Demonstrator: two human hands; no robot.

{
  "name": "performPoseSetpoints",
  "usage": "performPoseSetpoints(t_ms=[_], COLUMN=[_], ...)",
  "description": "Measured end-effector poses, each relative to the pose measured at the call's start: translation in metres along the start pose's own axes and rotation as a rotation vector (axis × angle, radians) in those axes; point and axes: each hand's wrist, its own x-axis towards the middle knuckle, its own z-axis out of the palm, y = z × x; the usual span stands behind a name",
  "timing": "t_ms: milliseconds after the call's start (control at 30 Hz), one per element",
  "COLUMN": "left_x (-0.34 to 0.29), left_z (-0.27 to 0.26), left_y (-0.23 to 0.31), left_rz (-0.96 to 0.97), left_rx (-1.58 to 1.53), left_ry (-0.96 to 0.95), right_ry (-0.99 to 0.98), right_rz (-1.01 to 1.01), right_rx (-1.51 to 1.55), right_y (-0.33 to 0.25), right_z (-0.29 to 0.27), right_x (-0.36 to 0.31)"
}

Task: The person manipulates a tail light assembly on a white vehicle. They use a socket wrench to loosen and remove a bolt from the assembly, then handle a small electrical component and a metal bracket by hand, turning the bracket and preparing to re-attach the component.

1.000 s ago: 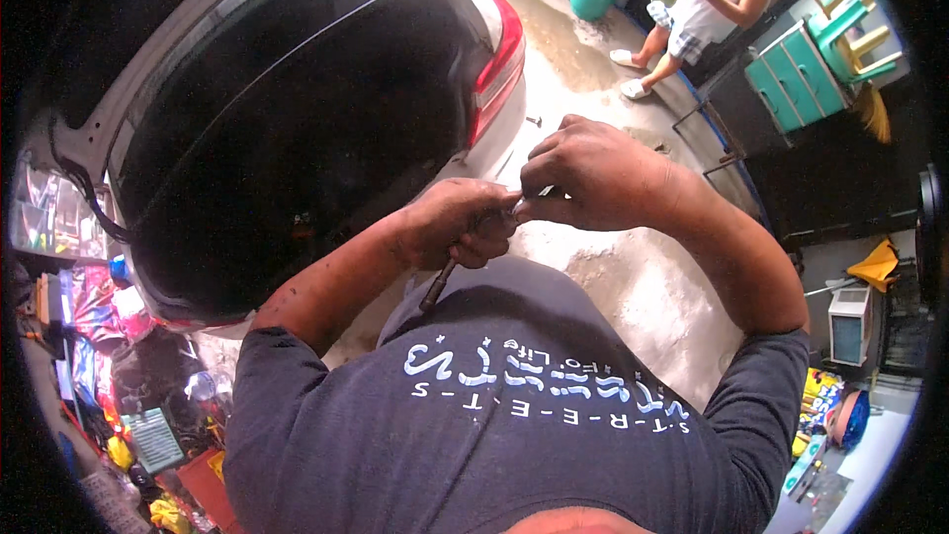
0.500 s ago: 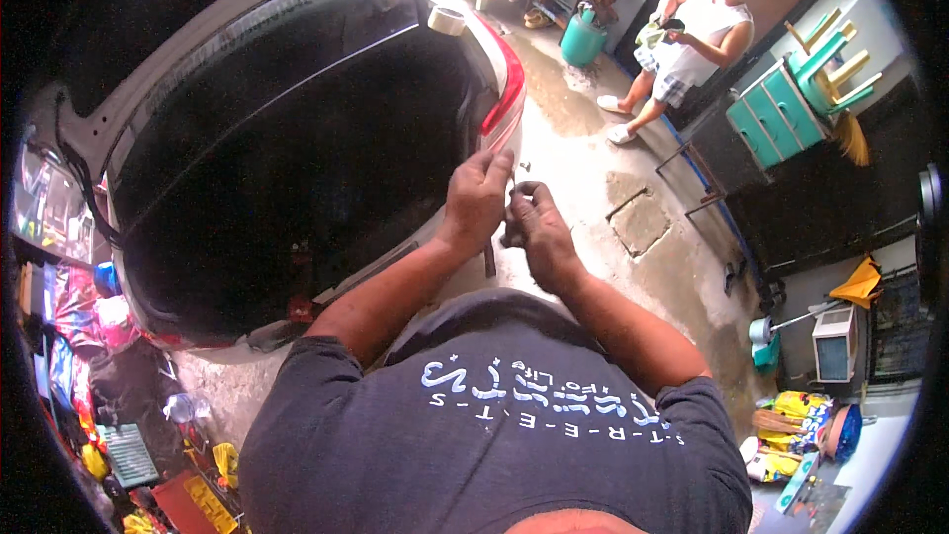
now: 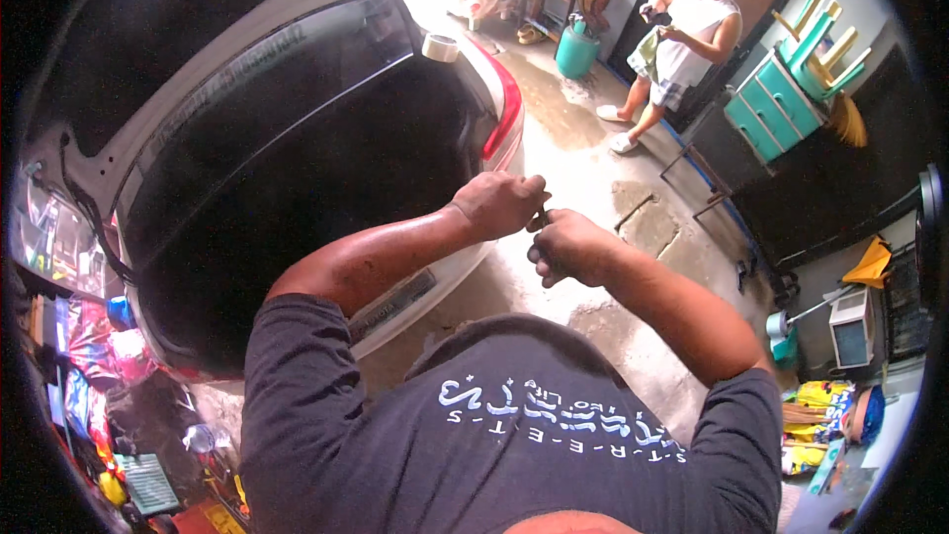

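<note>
My left hand (image 3: 502, 204) is closed, its fingertips pinched in front of me beside the rear corner of a white car (image 3: 470, 252). Close against it, my right hand (image 3: 573, 245) is closed too, fingers curled in. Something small and dark shows between the two sets of fingertips, too small to name. Just beyond my left hand is the car's red tail light (image 3: 506, 104). A roll of tape (image 3: 440, 47) rests on the car above that light. The raised tailgate's dark glass (image 3: 287, 49) fills the left side.
Another person (image 3: 697, 30) stands at the far right, holding a cloth (image 3: 647, 51). Behind them are a green tank (image 3: 577, 49), a teal drawer unit (image 3: 776, 109) with upturned stools on top, and a metal frame (image 3: 697, 188) along the wall. Tools and bags crowd the lower left.
Both hands have moved down and toward the right, away from the tail light, and my elbows are spread wider. The other person's cloth now hangs lower.
</note>
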Motion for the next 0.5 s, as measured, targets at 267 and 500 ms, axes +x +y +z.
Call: performPoseSetpoints(t_ms=[267, 500], left_x=[0.009, -0.017], left_z=[-0.029, -0.002], left_y=[0.017, -0.008], left_rz=[-0.27, -0.219], left_rx=[-0.077, -0.234], left_ry=[-0.326, -0.368], right_ry=[0.105, 0.099], right_rz=[0.054, -0.848], right_rx=[-0.881, -2.154], right_y=[-0.037, -0.033], right_z=[-0.007, 0.013], right_x=[0.008, -0.001])
